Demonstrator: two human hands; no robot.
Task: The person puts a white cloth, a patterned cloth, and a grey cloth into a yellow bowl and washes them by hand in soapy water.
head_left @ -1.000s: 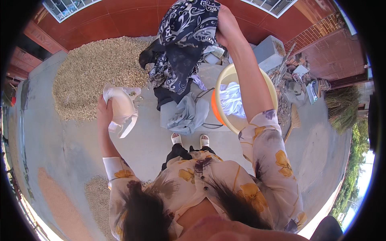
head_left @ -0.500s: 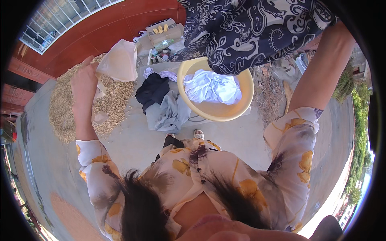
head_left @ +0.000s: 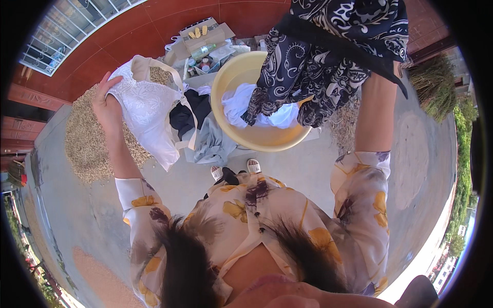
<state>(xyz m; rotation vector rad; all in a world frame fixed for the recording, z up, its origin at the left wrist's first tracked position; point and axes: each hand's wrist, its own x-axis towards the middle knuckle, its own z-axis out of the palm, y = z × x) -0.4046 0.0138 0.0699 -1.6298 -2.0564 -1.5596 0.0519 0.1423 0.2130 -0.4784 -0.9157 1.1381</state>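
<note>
White bra [head_left: 141, 110] | long axis down-right, strap [head_left: 177, 79] rightward | left grip [head_left: 108, 105] pinching edge | right grip [head_left: 396, 70] pinching patterned garment [head_left: 328, 64]

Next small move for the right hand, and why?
Probably raise the right hand slightly: the dark paisley garment it holds hangs in front of the pale yellow basin, its lower edge overlapping the white cloth inside. This view doesn't settle whether they touch; lifting might show that.
</note>
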